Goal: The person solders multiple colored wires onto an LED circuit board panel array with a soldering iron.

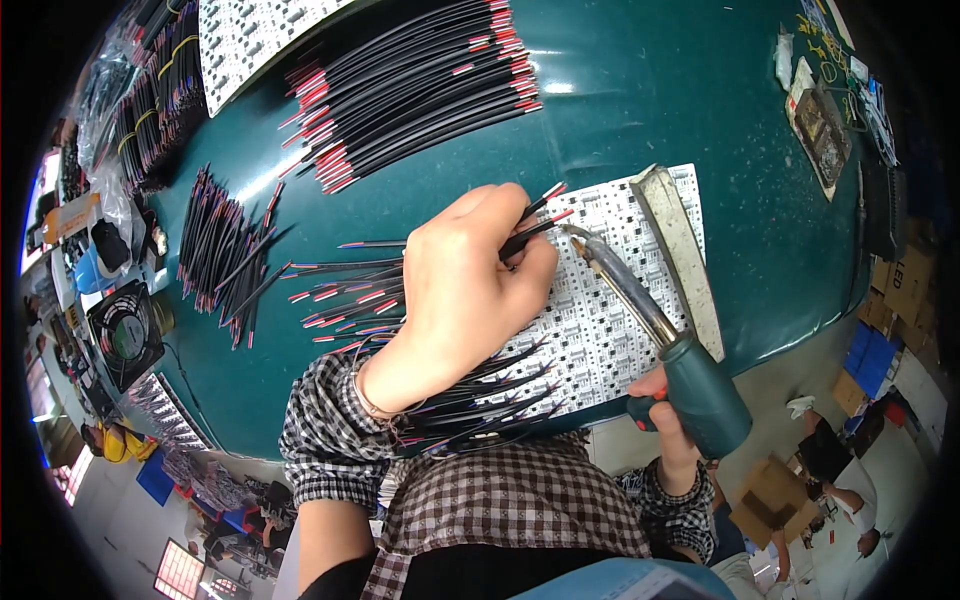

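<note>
My left hand (462, 280) is closed, pinching a thin black cable (528, 234) with stripped red and white wire ends. It rests over a white circuit board panel (610, 310) covered with small dark parts. In my right hand (676, 432) is a soldering gun (706, 396) with a dark green handle; its fingers wrap round the grip, partly hidden. The gun's metal tip points to the upper left, close to the cable's end. Several black cables (500, 392) fan out to the left from the panel's near side, and a grey metal bar (682, 262) lies across its right part.
A wide stack of black cables (420, 95) lies on the green table at the back. Another loose pile (222, 255) is at the left, near a small fan (126, 335). A second panel (262, 40) sits at the far left. A stained tray (820, 130) is far right.
</note>
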Demonstrator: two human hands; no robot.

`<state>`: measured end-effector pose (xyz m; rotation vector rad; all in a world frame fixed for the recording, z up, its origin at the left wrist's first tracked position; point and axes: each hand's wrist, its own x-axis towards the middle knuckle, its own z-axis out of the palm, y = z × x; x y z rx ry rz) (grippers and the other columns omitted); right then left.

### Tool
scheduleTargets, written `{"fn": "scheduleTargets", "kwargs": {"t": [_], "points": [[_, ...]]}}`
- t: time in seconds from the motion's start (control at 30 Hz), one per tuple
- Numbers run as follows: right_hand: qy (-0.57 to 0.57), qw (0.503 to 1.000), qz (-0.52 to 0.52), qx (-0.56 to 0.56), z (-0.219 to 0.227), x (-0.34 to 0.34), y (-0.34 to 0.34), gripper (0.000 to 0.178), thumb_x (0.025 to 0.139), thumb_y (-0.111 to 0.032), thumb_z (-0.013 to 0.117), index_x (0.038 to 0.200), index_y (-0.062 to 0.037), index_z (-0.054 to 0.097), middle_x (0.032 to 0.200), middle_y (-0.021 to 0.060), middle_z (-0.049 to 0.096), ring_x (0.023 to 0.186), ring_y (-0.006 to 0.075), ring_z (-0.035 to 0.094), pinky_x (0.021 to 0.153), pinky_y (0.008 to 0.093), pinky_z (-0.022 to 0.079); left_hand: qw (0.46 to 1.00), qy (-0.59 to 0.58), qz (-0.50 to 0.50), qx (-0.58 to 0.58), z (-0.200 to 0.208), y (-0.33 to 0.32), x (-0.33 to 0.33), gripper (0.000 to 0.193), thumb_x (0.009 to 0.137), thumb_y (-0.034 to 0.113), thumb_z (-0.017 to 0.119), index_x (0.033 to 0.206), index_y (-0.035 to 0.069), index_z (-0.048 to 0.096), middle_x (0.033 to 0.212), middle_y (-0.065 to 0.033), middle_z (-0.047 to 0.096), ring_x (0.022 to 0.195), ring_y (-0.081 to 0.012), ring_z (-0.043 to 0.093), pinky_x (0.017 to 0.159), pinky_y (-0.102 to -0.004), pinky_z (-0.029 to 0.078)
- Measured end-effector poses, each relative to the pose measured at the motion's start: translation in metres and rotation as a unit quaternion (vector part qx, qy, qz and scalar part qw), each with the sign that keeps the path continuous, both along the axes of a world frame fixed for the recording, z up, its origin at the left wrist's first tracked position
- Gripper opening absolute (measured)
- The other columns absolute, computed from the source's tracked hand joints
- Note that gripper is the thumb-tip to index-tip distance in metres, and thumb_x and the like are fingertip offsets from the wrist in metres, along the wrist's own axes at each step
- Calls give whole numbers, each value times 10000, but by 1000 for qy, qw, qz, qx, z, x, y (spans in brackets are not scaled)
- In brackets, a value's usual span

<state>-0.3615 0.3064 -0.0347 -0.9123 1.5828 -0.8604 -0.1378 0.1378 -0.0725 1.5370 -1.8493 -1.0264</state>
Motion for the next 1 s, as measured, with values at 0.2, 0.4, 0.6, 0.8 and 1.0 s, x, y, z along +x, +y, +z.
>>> {"fn": "scheduleTargets", "kwargs": {"t": [0.2,0.4,0.6,0.8,1.0], "points": [[6,1000,6,25,1,0,2,552,802,-146,840,1238,76,584,944,114,746,899,178,712,844,310,556,1000,-1,0,-9,-1,1,0,133,730,26,663,758,8,534,684,-137,552,582,-343,572,525,-420,442],[70,995,59,35,3,-4,5,442,789,-145,844,1150,33,661,944,93,750,857,171,690,807,308,543,1000,0,1,-10,-1,1,-1,143,731,29,662,749,10,521,677,-138,542,579,-347,566,525,-426,440],[30,999,44,7,4,4,2,460,807,-124,825,1186,50,630,973,117,745,905,201,707,839,330,566,1000,-2,1,-15,-2,3,0,142,728,33,661,751,14,522,679,-137,543,580,-346,568,526,-428,441],[-61,997,-37,-13,9,6,-1,549,837,-133,813,1272,75,551,1067,198,725,1001,261,714,891,383,589,1000,-3,-1,-15,-1,5,-3,136,726,35,659,755,19,527,680,-131,549,579,-343,571,524,-427,445],[-67,996,-62,5,11,9,-6,581,846,-159,814,1294,75,526,1074,206,724,1017,261,712,889,378,590,1000,-2,8,-16,-2,7,-3,135,729,36,663,764,17,534,693,-130,577,567,-334,587,511,-413,458]]}}
